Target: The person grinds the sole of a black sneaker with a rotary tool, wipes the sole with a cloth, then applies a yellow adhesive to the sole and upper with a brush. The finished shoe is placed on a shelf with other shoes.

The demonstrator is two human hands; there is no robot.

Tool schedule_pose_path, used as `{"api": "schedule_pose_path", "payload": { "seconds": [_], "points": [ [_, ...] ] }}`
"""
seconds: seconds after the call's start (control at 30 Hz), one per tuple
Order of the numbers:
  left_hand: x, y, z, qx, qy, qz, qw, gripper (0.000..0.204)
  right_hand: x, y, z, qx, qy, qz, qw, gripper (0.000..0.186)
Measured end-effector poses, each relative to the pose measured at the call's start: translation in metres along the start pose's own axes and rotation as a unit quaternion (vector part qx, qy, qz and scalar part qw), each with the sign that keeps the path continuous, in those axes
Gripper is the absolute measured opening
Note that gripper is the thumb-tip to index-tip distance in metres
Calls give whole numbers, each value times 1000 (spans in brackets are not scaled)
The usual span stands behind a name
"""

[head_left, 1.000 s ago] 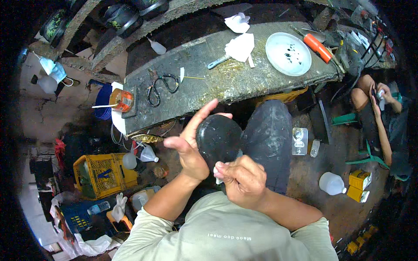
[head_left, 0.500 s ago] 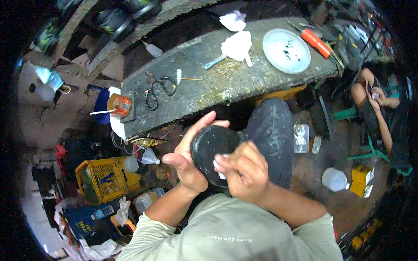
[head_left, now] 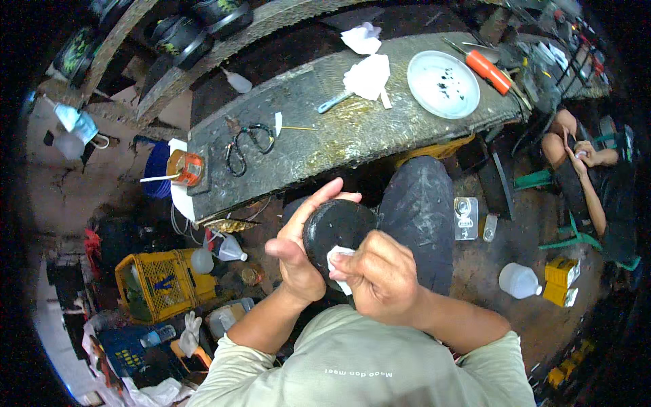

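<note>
My left hand [head_left: 298, 261] cradles a glossy black round object [head_left: 339, 224], its fingers along the far left side and its thumb held out. My right hand [head_left: 380, 278] pinches a folded white wipe [head_left: 339, 256] against the object's lower part. Both sit over my lap, beside my dark-trousered knee [head_left: 420, 210]. Beyond them on the worn bench [head_left: 305, 149] lie a black cord loop [head_left: 241, 146], a thin yellow stick [head_left: 298, 128], a white cloth [head_left: 366, 74] with a blue-handled tool [head_left: 332, 102], a white plate [head_left: 444, 85] with dark specks and an orange cylinder [head_left: 488, 71].
A red tin [head_left: 186, 169] stands at the bench's left end. Yellow crates [head_left: 159, 285], plastic jugs [head_left: 519, 280] and yellow boxes [head_left: 563, 281] crowd the floor. Another person [head_left: 580, 176] sits at the right, hands together. Black shoe-like items [head_left: 180, 37] rest on upper beams.
The black object and both hands are a little lower than a second ago. My right hand has shifted on the surface, showing more of the wipe. The other person's hands have moved.
</note>
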State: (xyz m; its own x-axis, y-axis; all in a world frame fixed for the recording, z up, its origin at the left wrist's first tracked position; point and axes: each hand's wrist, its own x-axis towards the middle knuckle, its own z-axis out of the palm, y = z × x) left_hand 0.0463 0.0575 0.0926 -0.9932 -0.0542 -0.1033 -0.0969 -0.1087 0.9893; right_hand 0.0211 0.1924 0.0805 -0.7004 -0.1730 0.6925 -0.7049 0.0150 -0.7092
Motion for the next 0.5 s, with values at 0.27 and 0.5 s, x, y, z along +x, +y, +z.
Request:
{"api": "schedule_pose_path", "payload": {
  "seconds": [0.27,0.5],
  "points": [
    [2,-8,-7,21,-21,39,999,135,-3,-4,0,-39,-11,1,999,18],
    [1,-8,-5,-7,2,34,999,143,6,-19,2,7,1,-84,996,22]
  ]
}}
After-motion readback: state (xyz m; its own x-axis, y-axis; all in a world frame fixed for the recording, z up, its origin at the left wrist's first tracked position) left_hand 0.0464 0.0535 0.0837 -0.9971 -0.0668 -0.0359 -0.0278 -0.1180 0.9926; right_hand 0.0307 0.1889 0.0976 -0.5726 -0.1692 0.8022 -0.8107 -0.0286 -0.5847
